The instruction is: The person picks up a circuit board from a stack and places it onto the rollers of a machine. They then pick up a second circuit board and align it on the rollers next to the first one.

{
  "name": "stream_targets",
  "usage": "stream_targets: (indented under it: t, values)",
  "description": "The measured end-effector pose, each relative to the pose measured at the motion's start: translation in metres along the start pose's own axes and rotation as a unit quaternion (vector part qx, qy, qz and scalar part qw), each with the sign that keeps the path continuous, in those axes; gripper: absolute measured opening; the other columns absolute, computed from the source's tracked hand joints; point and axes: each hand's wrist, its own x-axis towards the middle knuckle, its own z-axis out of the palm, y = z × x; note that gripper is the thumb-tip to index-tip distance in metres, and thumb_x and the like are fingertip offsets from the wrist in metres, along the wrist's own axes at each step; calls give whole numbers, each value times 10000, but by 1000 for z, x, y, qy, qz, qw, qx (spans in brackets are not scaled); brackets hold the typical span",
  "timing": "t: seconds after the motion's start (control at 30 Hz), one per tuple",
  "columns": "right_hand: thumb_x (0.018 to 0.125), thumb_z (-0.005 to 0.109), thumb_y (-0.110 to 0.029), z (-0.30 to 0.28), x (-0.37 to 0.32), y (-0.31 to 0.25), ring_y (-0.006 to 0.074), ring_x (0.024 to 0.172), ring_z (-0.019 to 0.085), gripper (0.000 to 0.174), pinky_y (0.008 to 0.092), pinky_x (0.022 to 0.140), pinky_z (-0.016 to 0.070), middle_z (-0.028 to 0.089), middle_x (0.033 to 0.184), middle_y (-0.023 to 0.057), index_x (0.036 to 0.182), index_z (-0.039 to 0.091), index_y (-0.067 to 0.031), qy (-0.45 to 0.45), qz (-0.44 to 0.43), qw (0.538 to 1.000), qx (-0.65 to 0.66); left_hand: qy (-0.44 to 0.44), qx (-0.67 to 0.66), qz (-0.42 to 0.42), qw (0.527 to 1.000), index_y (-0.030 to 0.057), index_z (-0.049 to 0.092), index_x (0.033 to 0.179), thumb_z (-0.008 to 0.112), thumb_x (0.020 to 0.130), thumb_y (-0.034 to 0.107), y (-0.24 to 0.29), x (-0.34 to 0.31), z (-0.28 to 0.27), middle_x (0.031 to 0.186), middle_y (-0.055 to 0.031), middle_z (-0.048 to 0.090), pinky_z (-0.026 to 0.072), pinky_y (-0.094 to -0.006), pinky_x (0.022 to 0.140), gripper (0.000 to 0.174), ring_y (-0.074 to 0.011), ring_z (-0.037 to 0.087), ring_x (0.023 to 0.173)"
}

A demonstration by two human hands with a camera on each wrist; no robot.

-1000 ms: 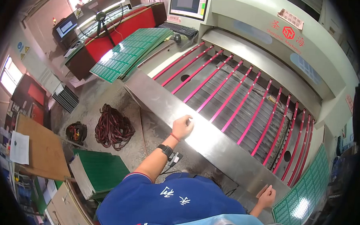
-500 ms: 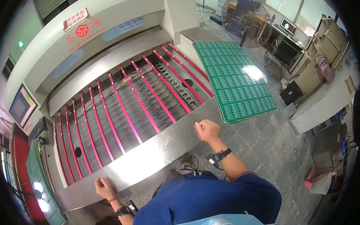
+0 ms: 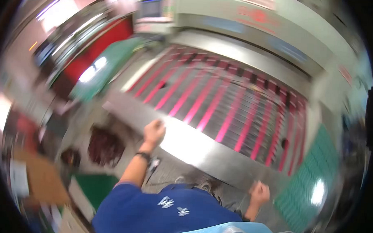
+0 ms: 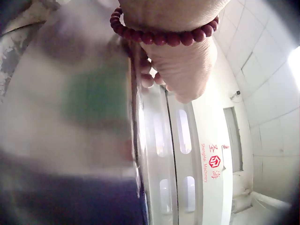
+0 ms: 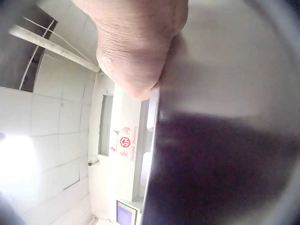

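My left hand (image 3: 154,132) rests at the front metal ledge (image 3: 185,147) of a large machine, its fingers loosely curled and nothing in them. A red bead bracelet (image 4: 164,37) circles that wrist in the left wrist view. Toward the other end of the same ledge, my right hand (image 3: 259,194) rests with loosely bent fingers, holding nothing. In the right wrist view the back of the right hand (image 5: 136,51) lies along the ledge, and its fingertips are hidden. Beyond the ledge, several pink-red bars (image 3: 211,107) run across the machine's bed.
Green printed panels (image 3: 110,64) lie at the machine's left, with another stack (image 3: 307,182) at its right. A monitor (image 3: 155,9) stands at the back left. On the floor are a dark red coiled bundle (image 3: 106,146) and more green sheets (image 3: 94,189).
The head view swung right, then back left, and is blurred now. Both hands stay at the metal ledge with nothing taken hold of.
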Motion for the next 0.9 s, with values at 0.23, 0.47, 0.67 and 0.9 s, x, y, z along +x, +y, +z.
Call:
stream_targets:
  t: [0.23,0.47,0.67,0.9]
  values:
    - [819,647,-165,3,11,8,263,542,531,191,362,482,410,533,616,64,683,559,-62,-49,-20,999,3,90,-45,-15,995,82,636,797,680,744,234,11,-4,-3,588,-94,589,475,-326,550,166,-225,603,556]
    - [839,634,-175,11,7,17,260,521,526,202,364,467,402,530,619,65,695,552,-60,-50,-49,998,-7,132,-66,21,989,43,629,761,693,758,224,7,-3,1,534,-70,541,426,-277,480,191,-150,534,475]
    - [845,629,-171,5,11,2,264,514,514,198,367,465,393,520,610,63,699,555,-59,-20,-59,998,-33,129,-70,24,989,54,631,757,706,747,225,5,-2,3,536,-62,546,426,-269,481,188,-138,534,478]
    - [847,632,-168,13,4,16,239,500,493,194,348,469,388,503,593,67,716,560,-44,-5,-48,998,-28,117,-71,46,990,72,635,761,722,728,223,7,-7,2,537,-52,547,428,-271,475,178,-135,537,470]
